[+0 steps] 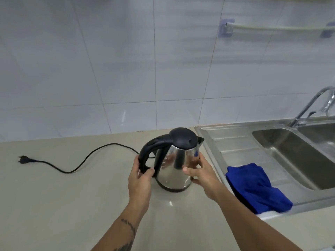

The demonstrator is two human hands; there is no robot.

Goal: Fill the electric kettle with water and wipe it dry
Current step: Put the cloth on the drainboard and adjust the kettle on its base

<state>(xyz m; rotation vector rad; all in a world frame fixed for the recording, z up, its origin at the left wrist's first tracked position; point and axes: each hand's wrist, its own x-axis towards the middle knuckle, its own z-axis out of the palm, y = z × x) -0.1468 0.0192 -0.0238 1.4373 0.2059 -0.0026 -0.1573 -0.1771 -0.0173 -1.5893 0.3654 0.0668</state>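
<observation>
A steel electric kettle (pixel 175 171) with a black lid and black handle stands upright on the beige counter (pixel 54 205), its lid closed and spout pointing right. My left hand (pixel 140 180) is wrapped around the lower part of the handle. My right hand (pixel 201 173) presses flat against the kettle's right side, fingers spread on the steel. A blue cloth (pixel 255 189) lies crumpled on the sink's drainboard, just right of my right hand. The chrome tap (pixel 311 105) arches over the basin at the far right.
A black power cord (pixel 87 157) runs left from behind the kettle to an unplugged plug (pixel 24 159). The steel sink (pixel 293 153) with its ribbed drainboard fills the right side. A tiled wall rises behind, with a towel rail (pixel 272 28) at upper right.
</observation>
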